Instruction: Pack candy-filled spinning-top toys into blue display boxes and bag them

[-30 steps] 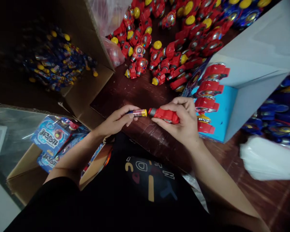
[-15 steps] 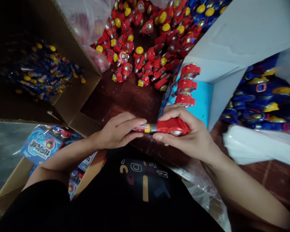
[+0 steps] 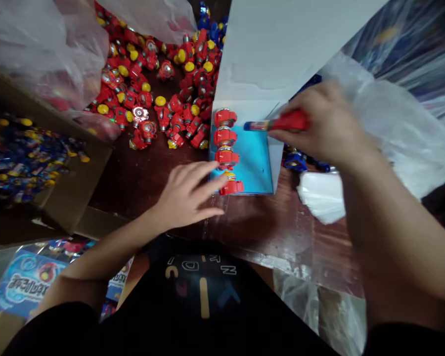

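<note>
My right hand (image 3: 324,127) is closed around a red toy (image 3: 287,121) with a small tube sticking out of its left end, held above the open blue-and-white card box (image 3: 255,163). A column of red toys (image 3: 225,151) lies along the left side of that box. My left hand (image 3: 191,193) hovers just left of the box's lower corner, fingers spread and holding nothing, close to the lowest red toy.
A heap of red and yellow toys (image 3: 159,94) covers the far table beside a plastic bag (image 3: 40,49). A cardboard box (image 3: 29,163) of blue toys stands at left, packaged cards (image 3: 25,277) lower left, a white stack (image 3: 321,198) and plastic sheeting (image 3: 393,123) at right.
My right hand has lifted the red toy up and to the right, over the box. My left hand has let go of the tube end and opened. The view has swung rightward.
</note>
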### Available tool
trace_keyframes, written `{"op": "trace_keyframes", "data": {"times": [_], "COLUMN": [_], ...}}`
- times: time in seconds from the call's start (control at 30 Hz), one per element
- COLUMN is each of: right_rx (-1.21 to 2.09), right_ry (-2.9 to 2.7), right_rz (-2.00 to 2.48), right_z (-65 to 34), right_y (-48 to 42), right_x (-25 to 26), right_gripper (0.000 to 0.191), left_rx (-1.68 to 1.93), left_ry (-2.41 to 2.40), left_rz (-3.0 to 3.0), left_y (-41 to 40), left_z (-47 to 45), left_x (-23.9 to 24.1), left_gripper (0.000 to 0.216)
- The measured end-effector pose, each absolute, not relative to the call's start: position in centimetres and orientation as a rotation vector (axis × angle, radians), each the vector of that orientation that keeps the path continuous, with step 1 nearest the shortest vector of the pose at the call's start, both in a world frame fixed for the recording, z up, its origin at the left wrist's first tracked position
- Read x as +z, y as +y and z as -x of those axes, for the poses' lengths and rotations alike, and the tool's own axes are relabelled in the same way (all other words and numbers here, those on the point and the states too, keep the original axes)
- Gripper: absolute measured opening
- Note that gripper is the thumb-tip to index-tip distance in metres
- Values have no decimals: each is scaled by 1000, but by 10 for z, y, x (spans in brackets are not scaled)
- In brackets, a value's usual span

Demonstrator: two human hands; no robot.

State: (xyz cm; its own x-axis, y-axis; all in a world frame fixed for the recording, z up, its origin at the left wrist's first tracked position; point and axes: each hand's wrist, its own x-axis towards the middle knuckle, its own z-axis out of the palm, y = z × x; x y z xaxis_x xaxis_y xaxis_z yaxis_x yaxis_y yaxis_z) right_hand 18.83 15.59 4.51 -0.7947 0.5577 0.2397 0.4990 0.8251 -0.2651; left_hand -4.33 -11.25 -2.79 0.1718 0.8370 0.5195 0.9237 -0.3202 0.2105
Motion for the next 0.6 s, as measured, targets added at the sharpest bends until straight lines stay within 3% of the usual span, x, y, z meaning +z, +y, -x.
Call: {"op": "trace_keyframes", "data": {"times": [0.1, 0.2, 0.43, 0.6], "right_rx": [195, 155, 158, 574], "right_ry": [-2983, -3178, -3221, -3210], "right_rz": [848, 708, 615, 398], "right_z": [-151, -123, -124, -183], "right_y": [197, 219, 232, 179], "right_x": [11, -6, 34, 53], "right_gripper": [45, 45, 41, 32], "left_rx": [-640, -659, -796, -868], "left_ry": [-1608, -1669, -1694, -1677], "left_rz": [2354, 2342, 2409, 2444], "left_y": [-79, -61, -58, -55], "left_z": [13, 4, 13, 15], "left_x": [-53, -67, -64, -69], "left_gripper": [49, 38, 35, 39]}}
